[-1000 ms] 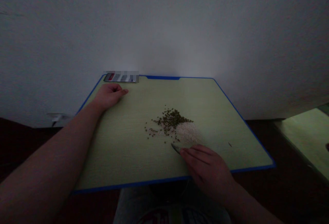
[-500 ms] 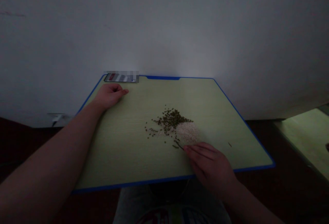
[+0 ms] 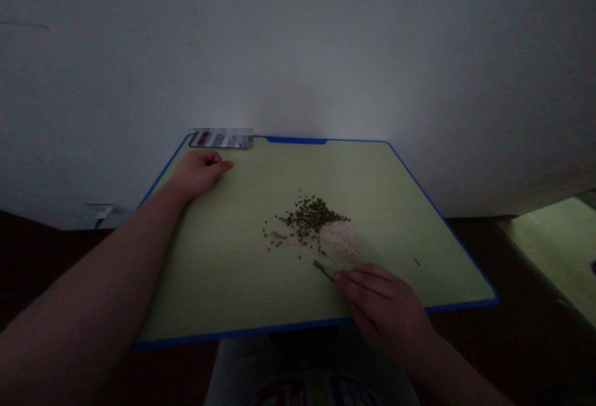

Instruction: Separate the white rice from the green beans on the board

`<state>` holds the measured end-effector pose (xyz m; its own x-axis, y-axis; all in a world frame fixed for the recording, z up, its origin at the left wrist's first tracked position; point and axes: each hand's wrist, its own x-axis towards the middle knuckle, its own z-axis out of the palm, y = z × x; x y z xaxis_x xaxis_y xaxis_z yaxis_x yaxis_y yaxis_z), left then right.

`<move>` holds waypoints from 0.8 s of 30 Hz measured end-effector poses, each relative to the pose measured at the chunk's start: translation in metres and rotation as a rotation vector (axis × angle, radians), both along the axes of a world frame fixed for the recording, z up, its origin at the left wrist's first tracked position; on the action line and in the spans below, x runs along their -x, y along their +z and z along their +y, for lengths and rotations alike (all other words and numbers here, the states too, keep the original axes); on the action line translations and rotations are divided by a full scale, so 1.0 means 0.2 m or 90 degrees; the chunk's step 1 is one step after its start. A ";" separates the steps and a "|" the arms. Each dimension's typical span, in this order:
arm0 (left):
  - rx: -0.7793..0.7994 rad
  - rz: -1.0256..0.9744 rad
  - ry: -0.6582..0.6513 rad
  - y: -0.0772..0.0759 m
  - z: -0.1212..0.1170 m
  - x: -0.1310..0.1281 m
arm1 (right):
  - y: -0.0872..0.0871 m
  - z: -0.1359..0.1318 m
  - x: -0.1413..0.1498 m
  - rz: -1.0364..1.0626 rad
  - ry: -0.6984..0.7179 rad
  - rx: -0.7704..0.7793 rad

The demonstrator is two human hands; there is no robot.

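My right hand [image 3: 384, 306] is closed, pinching a thin dark stick [image 3: 325, 271] between thumb and fingers. The stick's far end touches or lies beside a few small green beans at the near side of the heap. A loose heap of green beans [image 3: 314, 213] spreads over the middle of the table. Against its right side lies a pale mound of fine grains [image 3: 342, 237], which look like rice. My left hand [image 3: 199, 173] rests on the table at the far left, fingers curled in with nothing seen in them. It is nearest to a phone.
The pale table [image 3: 223, 282] has a blue rim and stands against a grey wall. A phone [image 3: 218, 139], partly blurred out, lies at its far left corner. A small dark sliver [image 3: 416, 262] lies on the right side. Another pale surface [image 3: 559, 244] is at far right.
My right hand and the stick have moved slightly towards the near edge, with the stick's tip lower and a little to the left. My left hand has stayed still.
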<state>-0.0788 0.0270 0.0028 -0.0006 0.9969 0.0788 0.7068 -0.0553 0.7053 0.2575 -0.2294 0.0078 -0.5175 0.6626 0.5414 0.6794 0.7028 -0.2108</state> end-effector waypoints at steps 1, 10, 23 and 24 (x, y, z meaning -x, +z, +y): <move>0.004 -0.001 0.004 0.00 0.00 0.00 | 0.00 0.00 0.00 -0.003 0.003 0.002; 0.008 -0.005 0.006 0.01 -0.01 0.00 | -0.01 0.03 0.03 0.013 0.013 0.008; 0.004 -0.010 -0.001 0.01 -0.01 -0.01 | -0.02 0.12 0.09 0.027 0.011 0.046; 0.005 -0.008 0.000 0.01 -0.01 -0.01 | -0.01 0.13 0.09 0.024 0.015 0.055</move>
